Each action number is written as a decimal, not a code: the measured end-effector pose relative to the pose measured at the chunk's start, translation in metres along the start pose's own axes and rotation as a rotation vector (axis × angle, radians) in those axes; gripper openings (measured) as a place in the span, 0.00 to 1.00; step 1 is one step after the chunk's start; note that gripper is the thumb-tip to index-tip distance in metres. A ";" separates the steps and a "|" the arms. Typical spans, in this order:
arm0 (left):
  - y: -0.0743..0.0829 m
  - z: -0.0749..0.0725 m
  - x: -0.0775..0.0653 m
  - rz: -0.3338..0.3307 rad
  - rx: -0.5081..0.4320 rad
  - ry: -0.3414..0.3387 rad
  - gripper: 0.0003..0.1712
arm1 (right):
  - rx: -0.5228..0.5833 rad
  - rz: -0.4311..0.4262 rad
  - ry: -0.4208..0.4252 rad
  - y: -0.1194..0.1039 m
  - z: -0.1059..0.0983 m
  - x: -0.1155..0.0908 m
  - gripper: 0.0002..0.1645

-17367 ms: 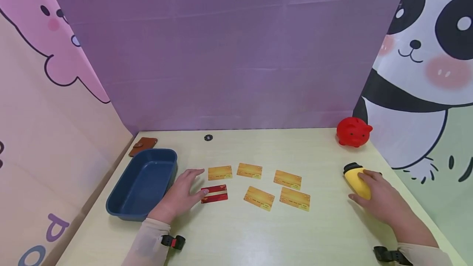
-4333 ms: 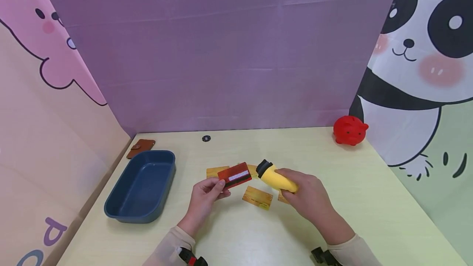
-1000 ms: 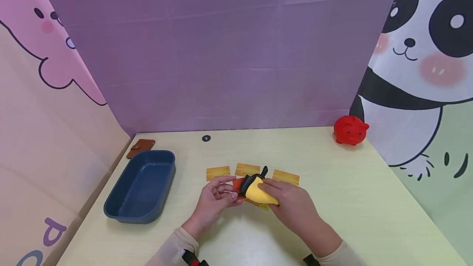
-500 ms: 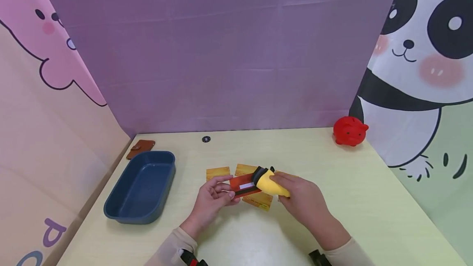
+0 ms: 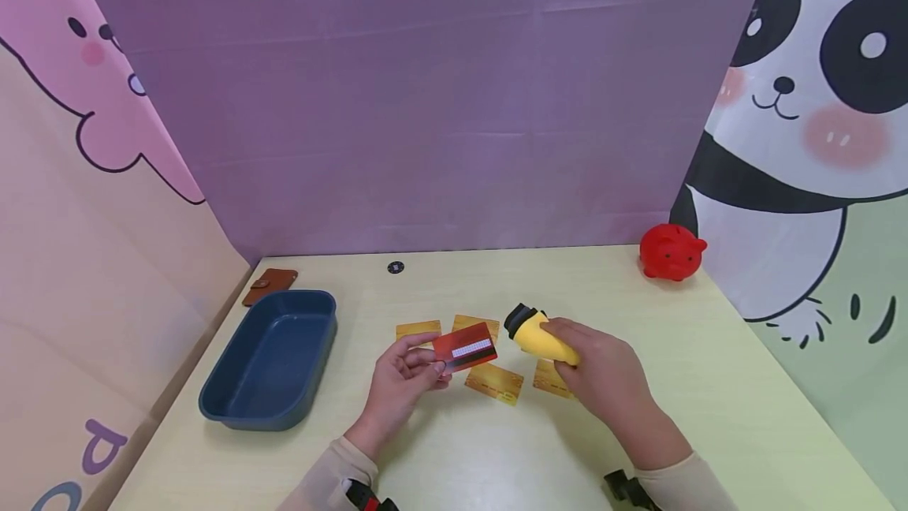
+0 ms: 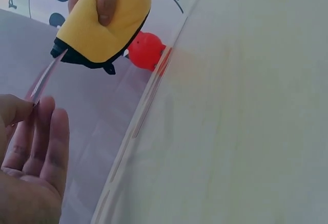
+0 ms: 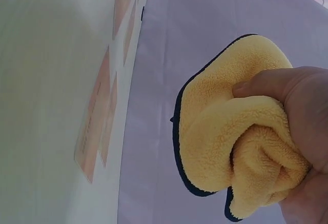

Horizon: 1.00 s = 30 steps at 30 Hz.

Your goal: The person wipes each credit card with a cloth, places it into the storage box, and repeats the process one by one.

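Seen from the wearer's head, forward and down, the table spans the lower frame, with the left hand and right hand at lower center, the backdrop above. The left-wrist view, close in and rolled sideways, catches the card edge-on at left and faces the panda at upper left. The right-wrist view, also rolled, is nearest the cloth, at right, with the table at left. All three share the cloth; head and left-wrist share the pig.
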State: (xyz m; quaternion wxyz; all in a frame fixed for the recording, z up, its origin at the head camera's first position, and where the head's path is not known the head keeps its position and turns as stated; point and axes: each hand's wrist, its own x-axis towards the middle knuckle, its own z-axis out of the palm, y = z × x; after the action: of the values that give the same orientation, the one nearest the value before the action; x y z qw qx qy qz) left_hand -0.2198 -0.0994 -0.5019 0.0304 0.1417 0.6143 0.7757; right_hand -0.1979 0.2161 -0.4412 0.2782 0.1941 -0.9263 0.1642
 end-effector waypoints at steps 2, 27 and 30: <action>0.000 -0.001 0.000 0.015 0.036 0.008 0.26 | 0.002 0.002 0.013 0.002 -0.002 0.000 0.32; 0.032 -0.034 0.000 0.188 0.055 0.147 0.19 | -0.005 0.107 0.035 0.039 -0.021 -0.006 0.33; 0.039 -0.040 -0.002 0.204 0.078 0.181 0.19 | -0.002 0.118 0.028 0.042 -0.022 -0.006 0.33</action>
State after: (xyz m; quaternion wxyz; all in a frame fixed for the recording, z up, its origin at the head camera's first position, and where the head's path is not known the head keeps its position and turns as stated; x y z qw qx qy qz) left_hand -0.2230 -0.1471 -0.4726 -0.1095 0.1340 0.6266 0.7599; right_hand -0.2020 0.2638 -0.4355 0.2814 0.1363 -0.9323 0.1820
